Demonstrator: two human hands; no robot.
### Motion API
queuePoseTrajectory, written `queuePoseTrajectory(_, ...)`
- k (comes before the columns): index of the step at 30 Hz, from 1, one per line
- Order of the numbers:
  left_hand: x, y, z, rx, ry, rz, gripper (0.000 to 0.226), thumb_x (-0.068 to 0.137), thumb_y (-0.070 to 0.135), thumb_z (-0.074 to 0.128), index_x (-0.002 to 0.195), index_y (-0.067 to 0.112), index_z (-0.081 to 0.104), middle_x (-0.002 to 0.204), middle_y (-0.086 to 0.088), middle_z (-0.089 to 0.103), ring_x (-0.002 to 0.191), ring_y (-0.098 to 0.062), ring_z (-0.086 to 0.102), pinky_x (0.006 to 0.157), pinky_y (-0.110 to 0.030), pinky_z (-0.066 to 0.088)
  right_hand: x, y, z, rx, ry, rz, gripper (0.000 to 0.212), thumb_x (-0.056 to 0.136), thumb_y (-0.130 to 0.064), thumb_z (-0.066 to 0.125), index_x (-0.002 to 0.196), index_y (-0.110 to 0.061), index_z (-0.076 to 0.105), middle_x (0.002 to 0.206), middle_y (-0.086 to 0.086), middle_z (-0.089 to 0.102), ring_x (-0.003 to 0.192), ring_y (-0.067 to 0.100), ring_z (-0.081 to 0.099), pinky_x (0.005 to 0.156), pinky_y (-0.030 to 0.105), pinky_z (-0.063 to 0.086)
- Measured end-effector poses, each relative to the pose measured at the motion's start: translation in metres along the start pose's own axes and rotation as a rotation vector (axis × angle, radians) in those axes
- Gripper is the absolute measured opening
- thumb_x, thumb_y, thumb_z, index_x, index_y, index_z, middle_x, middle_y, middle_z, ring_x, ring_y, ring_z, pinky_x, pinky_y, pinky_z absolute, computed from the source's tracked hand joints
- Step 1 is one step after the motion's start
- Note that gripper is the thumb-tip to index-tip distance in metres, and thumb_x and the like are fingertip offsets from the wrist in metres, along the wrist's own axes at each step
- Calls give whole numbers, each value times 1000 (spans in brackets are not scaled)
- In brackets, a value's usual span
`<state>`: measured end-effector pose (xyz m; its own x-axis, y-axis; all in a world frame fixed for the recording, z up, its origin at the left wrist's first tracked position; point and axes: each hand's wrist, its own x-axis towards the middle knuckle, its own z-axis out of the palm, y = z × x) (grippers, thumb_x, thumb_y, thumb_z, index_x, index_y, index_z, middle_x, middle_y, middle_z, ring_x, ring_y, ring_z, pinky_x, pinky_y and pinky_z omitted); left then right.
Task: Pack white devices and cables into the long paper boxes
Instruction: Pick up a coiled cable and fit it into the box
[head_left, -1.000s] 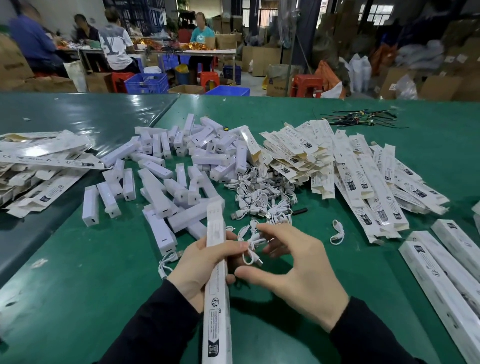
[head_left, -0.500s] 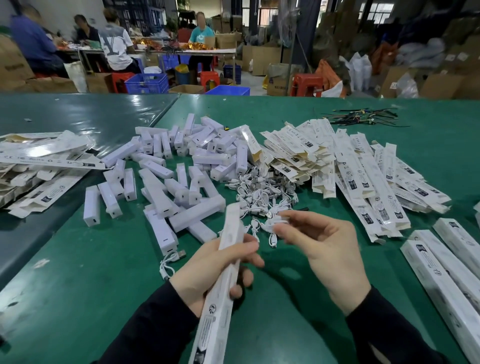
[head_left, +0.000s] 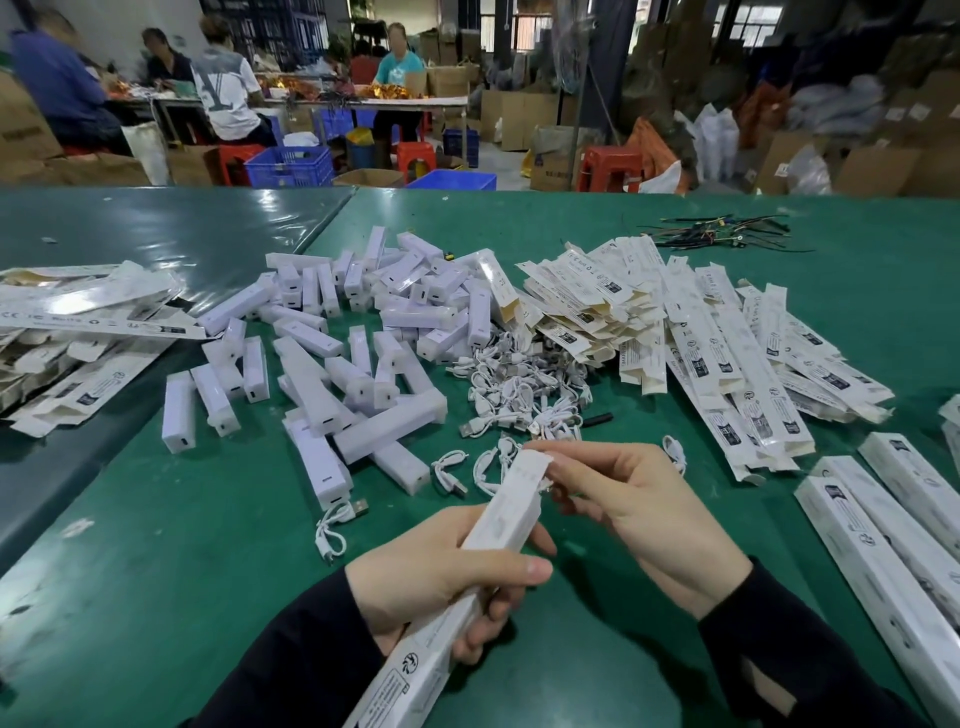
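Observation:
My left hand (head_left: 441, 571) grips a long white paper box (head_left: 498, 525) near its middle, tilted with its open end up and to the right. My right hand (head_left: 623, 499) has its fingertips at that open end, curled on a small white cable that is mostly hidden by the fingers. A heap of white devices (head_left: 363, 332) lies beyond on the green table (head_left: 156, 571). A tangle of short white cables (head_left: 519, 384) sits right of the devices. Flat empty paper boxes (head_left: 727, 343) are piled at the right.
Packed long boxes (head_left: 893, 530) lie at the right edge. More flat boxes (head_left: 78, 322) spread over the left, on a darker table sheet. A loose cable (head_left: 337, 525) lies left of my hands. Dark wires (head_left: 717, 236) sit far right. People work at a rear table.
My right hand picked a cable from the pile and brought it to the box's open end. My left hand tilted the box to the right.

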<state>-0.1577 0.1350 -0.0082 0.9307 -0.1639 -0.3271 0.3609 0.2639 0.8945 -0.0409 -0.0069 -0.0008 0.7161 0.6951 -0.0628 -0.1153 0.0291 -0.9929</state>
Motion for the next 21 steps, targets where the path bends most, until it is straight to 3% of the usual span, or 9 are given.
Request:
queuePoseTrajectory(3, -1, -1, -1, 31, -41, -9, 38, 72, 23, 75, 104, 12, 57, 53, -4, 46, 34, -11, 41, 37, -15, 36, 0, -2, -1, -21, -71, 46, 27, 69, -30, 71, 91, -17, 81, 84, 6, 72, 67, 6, 54, 62, 16, 48)
queuePoseTrajectory(8, -3, 1, 0, 89, -110, -4, 31, 82, 15, 66, 108, 8, 51, 49, 0, 51, 33, -8, 45, 36, -16, 39, 0, -5, -6, -37, -130, 164, 39, 73, -23, 69, 99, 5, 74, 81, 17, 57, 59, 7, 52, 56, 15, 46)
queuePoseTrajectory(14, -2, 0, 0, 79, -20, -29, 36, 76, 17, 70, 106, 9, 53, 56, -4, 45, 35, -10, 39, 37, -15, 36, -3, -11, -9, -97, -162, 158, 34, 72, -21, 71, 95, 3, 76, 78, 16, 59, 55, 7, 47, 51, 14, 40)
queuePoseTrajectory(18, 0, -4, 2, 95, 5, -13, 56, 77, 17, 71, 127, 17, 46, 57, -3, 47, 38, -12, 41, 36, -16, 37, -2, -11, -14, -189, -180, 184, 17, 80, -12, 71, 93, -2, 78, 67, 9, 60, 49, 4, 46, 48, 11, 39)
queuePoseTrajectory(21, 1, -4, 5, 34, 40, 17, 58, 81, 19, 74, 126, 15, 38, 63, -6, 51, 37, -12, 41, 34, -17, 38, -1, -9, -14, -179, -163, 176, 14, 82, -10, 71, 91, -2, 78, 66, 10, 60, 49, 5, 49, 49, 13, 41)
